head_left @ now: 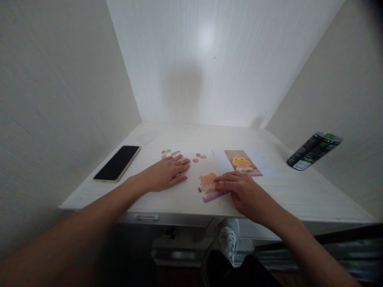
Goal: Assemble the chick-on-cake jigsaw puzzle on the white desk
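My left hand (167, 173) lies palm down on the white tabletop, its fingers outstretched over loose jigsaw pieces (176, 153) and partly covering them. A partly joined jigsaw puzzle (207, 180), orange and pink with a purple strip (213, 196) along its near edge, lies between my hands. On its right side rest the stretched fingertips of my right hand (243, 191), which hides part of it. Whether a piece is under those fingertips, I cannot tell. Just beyond my right hand, a printed reference picture (241, 161) of a yellow cartoon figure lies on white paper.
A dark-screened phone (118, 162) lies at the left of the table (185, 133). A black can (312, 151) stands at the right. A few more loose pieces (199, 156) sit near the middle. White panels enclose the back and sides. Below the front edge is a shoe (228, 239).
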Demonstrator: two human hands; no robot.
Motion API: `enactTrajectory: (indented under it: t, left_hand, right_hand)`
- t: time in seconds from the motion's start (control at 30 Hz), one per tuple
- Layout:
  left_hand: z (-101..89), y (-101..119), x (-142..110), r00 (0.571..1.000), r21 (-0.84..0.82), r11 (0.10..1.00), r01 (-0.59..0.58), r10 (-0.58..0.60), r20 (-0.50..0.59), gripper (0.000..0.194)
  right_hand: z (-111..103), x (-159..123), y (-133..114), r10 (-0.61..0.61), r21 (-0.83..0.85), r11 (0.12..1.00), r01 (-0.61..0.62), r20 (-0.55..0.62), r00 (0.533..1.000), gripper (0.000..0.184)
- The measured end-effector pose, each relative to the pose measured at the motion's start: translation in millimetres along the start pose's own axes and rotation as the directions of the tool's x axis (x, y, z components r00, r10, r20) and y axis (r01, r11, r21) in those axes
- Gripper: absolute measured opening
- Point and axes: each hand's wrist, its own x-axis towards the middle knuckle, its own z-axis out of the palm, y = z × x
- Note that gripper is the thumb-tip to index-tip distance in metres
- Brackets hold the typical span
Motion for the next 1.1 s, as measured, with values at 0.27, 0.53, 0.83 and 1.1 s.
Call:
enactTrajectory:
  t: [0.27, 0.53, 0.83, 1.1]
  left_hand:
    - [-37.5, 2, -28, 0.983, -0.060, 0.992, 0.115, -0.122, -0.138, 0.036]
    - [-29.6, 40, -107, 0.983, -0.088, 0.979, 0.182, -0.181, 0.019, 0.045]
    - [-24.4, 54, -79, 0.978, -0.177, 0.962, 0.206, -0.208, 0.009, 0.037]
    - [-19.0, 37, -69, 0.986, -0.268, 0.952, 0.147, -0.163, -0.039, 0.040]
  right_hand:
    - [23, 10, -31, 0.005, -0.076, 0.997, -0.011, -0.079, 0.997, 0.027]
    - [30, 12, -31, -0.145, 0.188, 0.970, 0.156, -0.072, 0.987, 0.047]
    - [32, 26, -42, -0.190, 0.368, 0.909, 0.194, -0.049, 0.981, 0.051]
    - [30, 27, -43, -0.198, 0.435, 0.874, 0.216, -0.087, 0.976, 0.035]
